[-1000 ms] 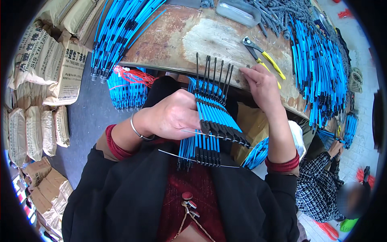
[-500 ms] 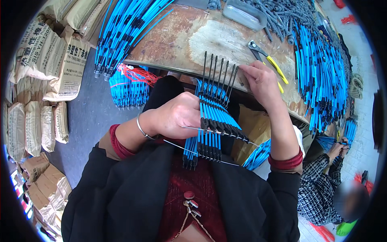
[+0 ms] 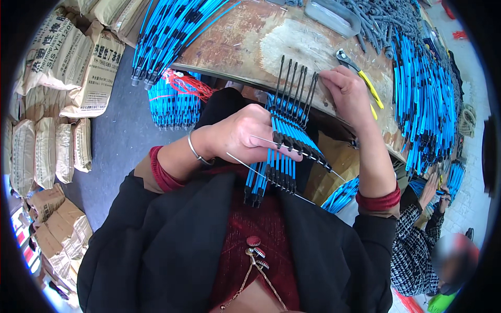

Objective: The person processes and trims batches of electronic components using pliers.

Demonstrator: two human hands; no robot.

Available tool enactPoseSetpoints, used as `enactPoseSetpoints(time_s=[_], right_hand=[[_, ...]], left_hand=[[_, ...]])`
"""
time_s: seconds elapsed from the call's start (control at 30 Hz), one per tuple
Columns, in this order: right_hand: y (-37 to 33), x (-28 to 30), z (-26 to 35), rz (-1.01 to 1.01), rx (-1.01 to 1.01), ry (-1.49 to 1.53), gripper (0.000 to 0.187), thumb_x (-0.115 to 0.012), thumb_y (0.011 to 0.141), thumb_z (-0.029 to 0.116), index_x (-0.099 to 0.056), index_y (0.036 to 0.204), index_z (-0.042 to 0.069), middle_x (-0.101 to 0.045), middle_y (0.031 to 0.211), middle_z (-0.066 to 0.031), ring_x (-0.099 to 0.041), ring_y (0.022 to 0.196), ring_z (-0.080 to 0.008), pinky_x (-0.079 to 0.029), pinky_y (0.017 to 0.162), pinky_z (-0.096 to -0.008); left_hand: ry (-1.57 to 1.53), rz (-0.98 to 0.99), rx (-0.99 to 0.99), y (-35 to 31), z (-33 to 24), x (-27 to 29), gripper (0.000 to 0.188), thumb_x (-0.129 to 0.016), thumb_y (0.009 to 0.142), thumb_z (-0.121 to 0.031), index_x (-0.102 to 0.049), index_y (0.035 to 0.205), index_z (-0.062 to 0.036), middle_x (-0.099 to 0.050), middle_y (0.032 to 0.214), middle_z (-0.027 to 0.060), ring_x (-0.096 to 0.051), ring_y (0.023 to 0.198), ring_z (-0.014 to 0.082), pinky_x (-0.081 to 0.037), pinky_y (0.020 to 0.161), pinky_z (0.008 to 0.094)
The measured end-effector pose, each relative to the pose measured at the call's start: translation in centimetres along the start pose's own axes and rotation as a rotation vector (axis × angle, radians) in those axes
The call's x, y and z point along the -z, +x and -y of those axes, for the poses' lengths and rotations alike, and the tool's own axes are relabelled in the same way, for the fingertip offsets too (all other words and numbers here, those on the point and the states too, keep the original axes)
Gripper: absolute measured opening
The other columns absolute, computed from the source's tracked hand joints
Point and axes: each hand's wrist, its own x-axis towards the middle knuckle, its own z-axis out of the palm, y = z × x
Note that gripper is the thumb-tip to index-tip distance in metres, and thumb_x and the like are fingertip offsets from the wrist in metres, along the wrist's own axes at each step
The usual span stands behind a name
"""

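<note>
My left hand (image 3: 245, 130) is closed around a bundle of blue strips with black ends (image 3: 295, 138), held above my lap. Two thin metal rods run crosswise through the black ends, one along the upper row and another metal rod (image 3: 303, 198) along the lower row. Several slender black tips (image 3: 295, 83) fan out from the bundle toward the table. At the rightmost of these tips, my right hand (image 3: 350, 96) pinches with thumb and forefinger. The palm side of my left hand is hidden.
On the wooden table (image 3: 229, 57) lie yellow-handled pliers (image 3: 371, 88), a clear tray (image 3: 334, 18), grey parts (image 3: 376, 26) and blue strip piles (image 3: 425, 99). Another tied bundle (image 3: 175, 107) stands below. Paper sacks (image 3: 96, 73) line the left; a co-worker (image 3: 415, 250) sits at right.
The whole view has shifted a little, so the table and hands appear farther right. My grip on the bundle looks the same. The co-worker's hands have moved slightly.
</note>
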Motion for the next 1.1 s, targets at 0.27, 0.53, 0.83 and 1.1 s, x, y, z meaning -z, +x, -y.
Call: enactPoseSetpoints(time_s=[0.27,0.53,0.83,1.1], right_hand=[[1.7,0.9,2.0,0.128,0.090,-0.315,0.034,-0.055,0.076,-0.002,-0.057,0.108,0.008,-0.059,0.083,-0.0121,-0.058,0.080,-0.0306,-0.047,0.071,-0.0362],[1.9,2.2,1.6,0.381,0.186,-0.245,0.040,-0.051,0.071,-0.006,-0.053,0.108,0.010,-0.055,0.086,-0.0139,-0.053,0.089,-0.0343,-0.043,0.077,-0.0413],[1.0,2.5,1.1,0.319,0.119,-0.240,0.030,-0.051,0.072,-0.005,-0.055,0.100,0.007,-0.055,0.087,-0.0157,-0.053,0.086,-0.0356,-0.044,0.075,-0.0415],[0.7,2.5,1.5,0.278,0.055,-0.152,0.024,-0.051,0.073,-0.006,-0.055,0.095,0.004,-0.055,0.086,-0.0160,-0.054,0.084,-0.0363,-0.044,0.073,-0.0406]], left_hand=[[0.002,0.010,-0.006,0.0,0.4,0.0,0.028,-0.058,0.074,-0.008,-0.067,0.100,-0.0097,-0.064,0.096,0.0089,-0.061,0.083,0.0269,-0.048,0.073,0.0348],[-0.029,0.052,0.003,-0.2,0.0,0.2,0.025,-0.059,0.075,-0.012,-0.066,0.099,-0.0066,-0.065,0.097,0.0104,-0.062,0.081,0.0280,-0.049,0.070,0.0350],[-0.068,0.124,0.108,0.2,0.1,0.1,0.028,-0.058,0.078,-0.020,-0.065,0.100,-0.0027,-0.065,0.099,0.0124,-0.064,0.085,0.0287,-0.050,0.075,0.0351],[-0.020,0.034,0.070,-0.2,0.3,0.0,0.024,-0.063,0.073,-0.008,-0.068,0.096,-0.0116,-0.064,0.083,0.0071,-0.057,0.063,0.0266,-0.045,0.055,0.0348]])
